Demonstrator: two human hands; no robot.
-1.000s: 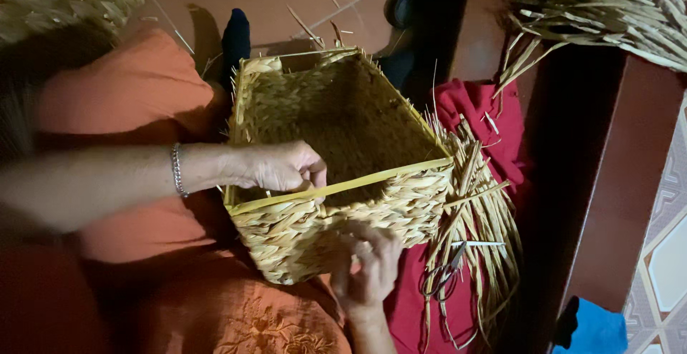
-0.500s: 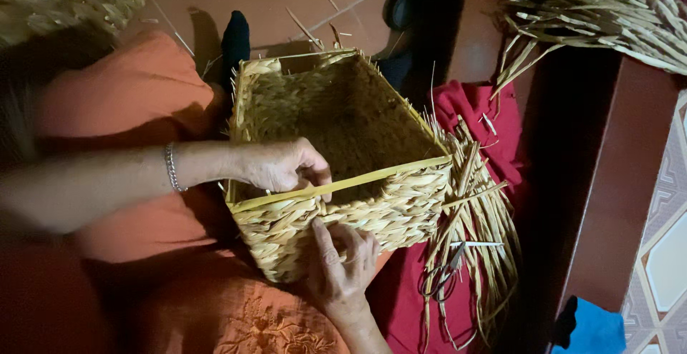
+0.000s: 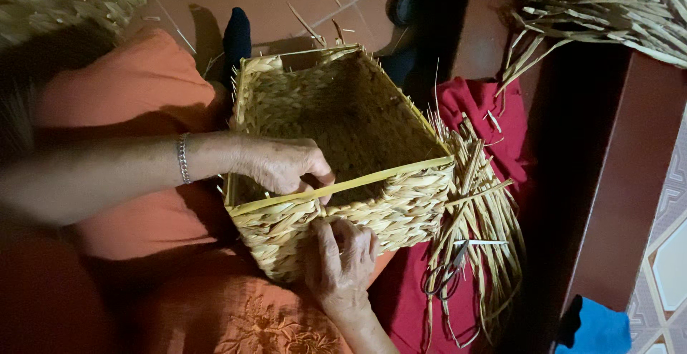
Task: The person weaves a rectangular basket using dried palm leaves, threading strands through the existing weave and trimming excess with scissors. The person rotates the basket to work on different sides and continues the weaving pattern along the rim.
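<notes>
— How far along is that basket (image 3: 343,168)?

— Nearly done, I'd say. It sits on her lap, walls fully woven, but loose straw ends poke out along the far side. Her right hand (image 3: 342,262) presses flat against the near wall; her left hand (image 3: 286,164) pinches the smooth yellow strip (image 3: 343,186) on the rim.

— And the stuff?

— Plump braided straw, square box. Beyond it, scissors (image 3: 445,272) on red cloth (image 3: 501,125), then dry reeds (image 3: 594,3).

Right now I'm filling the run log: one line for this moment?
left hand: grips woven basket rim strip | right hand: presses basket front wall | scissors: on straw beside
</notes>
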